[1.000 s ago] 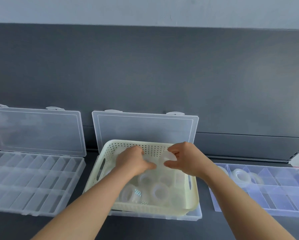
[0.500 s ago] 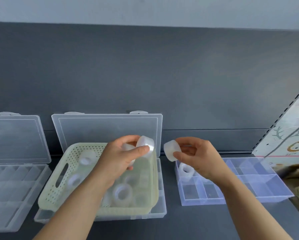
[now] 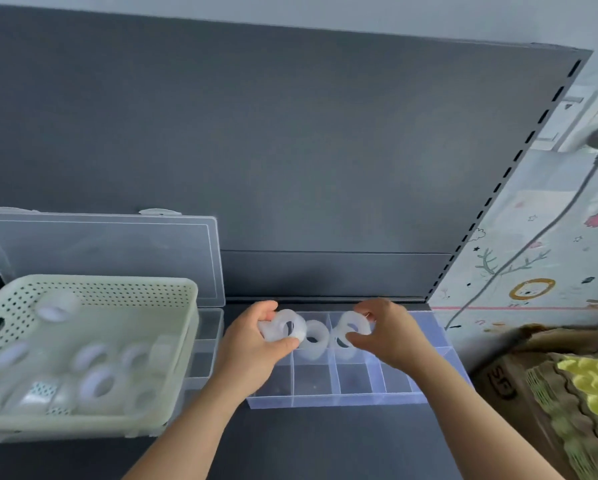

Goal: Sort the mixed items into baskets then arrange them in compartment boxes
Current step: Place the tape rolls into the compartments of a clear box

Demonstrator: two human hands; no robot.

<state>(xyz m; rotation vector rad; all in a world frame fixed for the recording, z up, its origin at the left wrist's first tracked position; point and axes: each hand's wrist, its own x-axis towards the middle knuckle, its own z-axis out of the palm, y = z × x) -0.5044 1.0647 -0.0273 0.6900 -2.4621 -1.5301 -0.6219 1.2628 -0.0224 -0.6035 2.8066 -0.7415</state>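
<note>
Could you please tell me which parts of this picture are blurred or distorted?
In the head view, the basket and its tape rolls are smeared by motion blur, as is the cardboard box at right; the left hand and right hand at centre look sharper; the wide lens skews the dark back panel.

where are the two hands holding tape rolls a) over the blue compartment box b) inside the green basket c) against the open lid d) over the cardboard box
a: the left hand grips a tape roll and the right hand a second tape roll, both above the back row of the blue compartment box, to the right of the green basket.
</note>
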